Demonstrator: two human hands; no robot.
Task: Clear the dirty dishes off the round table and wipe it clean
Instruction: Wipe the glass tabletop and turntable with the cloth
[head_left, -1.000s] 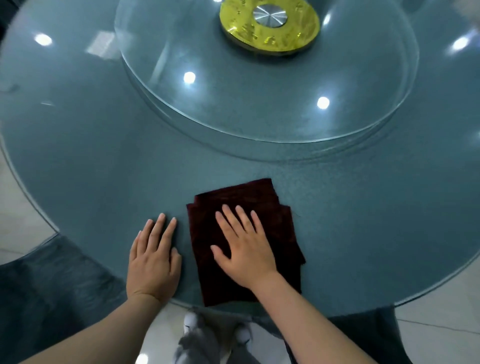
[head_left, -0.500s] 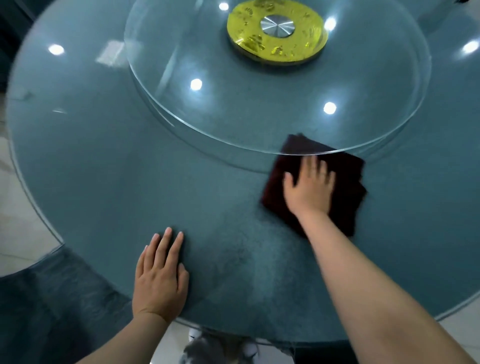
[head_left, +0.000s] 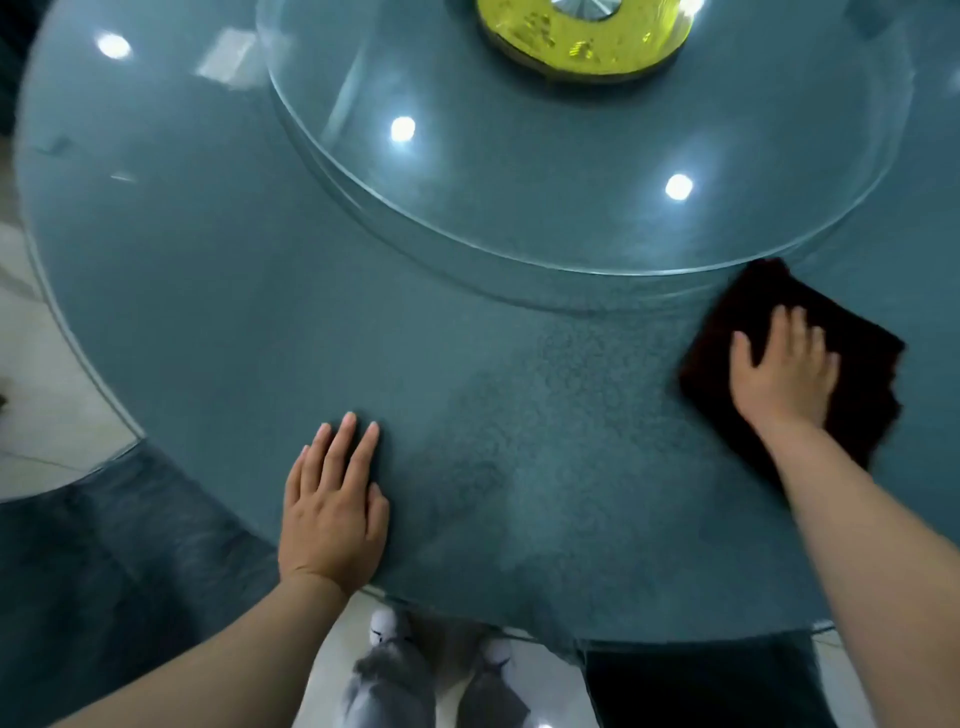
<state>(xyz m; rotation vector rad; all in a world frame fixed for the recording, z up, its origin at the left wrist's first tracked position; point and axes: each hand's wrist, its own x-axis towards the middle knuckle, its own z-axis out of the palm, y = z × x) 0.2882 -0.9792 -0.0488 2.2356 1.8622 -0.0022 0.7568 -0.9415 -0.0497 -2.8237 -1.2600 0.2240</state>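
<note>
Left hand (head_left: 332, 512) lay flat, palm down, on the round table (head_left: 218, 322) near its near edge, fingers straight and close together, thumb tucked alongside, forearm running back toward the lower left corner. Right hand (head_left: 784, 371) was stretched out to the far right, palm down on the dark cloth (head_left: 852, 358), fingers extended and slightly spread, pressing rather than gripping; the forearm angled up from the lower right. The right fingertips were motion-blurred, so exact finger spacing was hard to make out. The cloth stuck out past the fingers on every side, more of it beyond the fingertips and to the little-finger side, and its near corner was hidden under the wrist and forearm. The cloth's far corner sat just at the rim of the raised glass turntable (head_left: 467, 197); could not tell if it went under the glass. Yellow hub (head_left: 571, 49) at the turntable centre was cut off by the top edge. Ceiling lights reflected as bright spots on the glass. The tabletop between the two hands looked mottled and streaky. Shoes (head_left: 384, 626) and grey trouser legs showed below the table edge, partly cut off.
</note>
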